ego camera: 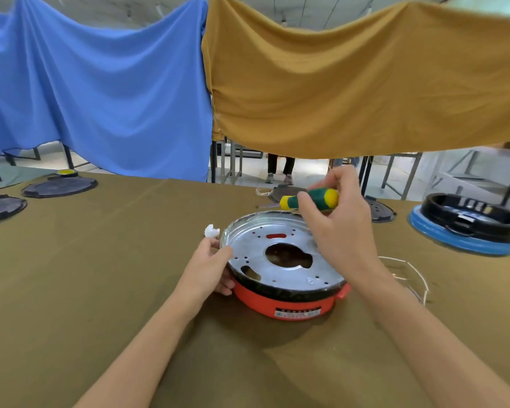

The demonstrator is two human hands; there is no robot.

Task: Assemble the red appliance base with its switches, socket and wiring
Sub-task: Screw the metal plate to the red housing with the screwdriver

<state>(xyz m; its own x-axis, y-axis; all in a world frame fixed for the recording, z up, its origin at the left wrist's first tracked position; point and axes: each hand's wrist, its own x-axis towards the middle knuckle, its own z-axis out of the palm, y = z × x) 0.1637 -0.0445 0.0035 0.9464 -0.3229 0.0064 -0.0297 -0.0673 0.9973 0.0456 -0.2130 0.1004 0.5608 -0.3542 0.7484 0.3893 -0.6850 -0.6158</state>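
Red plastic showed beneath a silvery metal plate (280, 257), for the red appliance base (289, 303) sat near the middle of the olive-brown worktop (100, 275), its label strip facing the person. The plate lay in the top of the base, dotted with small holes and cut by one large irregular opening at its centre. The left hand (211, 267) was curled around the base's left edge, thumb on the plate's rim and fingers wrapped below against the red wall. The right hand (336, 228) hovered over the plate's far right side, closed around a screwdriver (308, 198) with a green and yellow handle; its shaft was hidden behind the hand, so I could not tell whether the tip touched anything. A small crumpled white scrap (211, 231) lay just beside the base's far left rim. A loop of pale wire (409, 275) rested on the worktop to the right. Farther right stood a black ring-shaped part on a blue base (465, 231). Flat dark round covers (60, 187) lay at the far left, and another sat behind the right hand. Beyond the worktop hung a blue cloth (100, 92) and a mustard cloth (351, 89).
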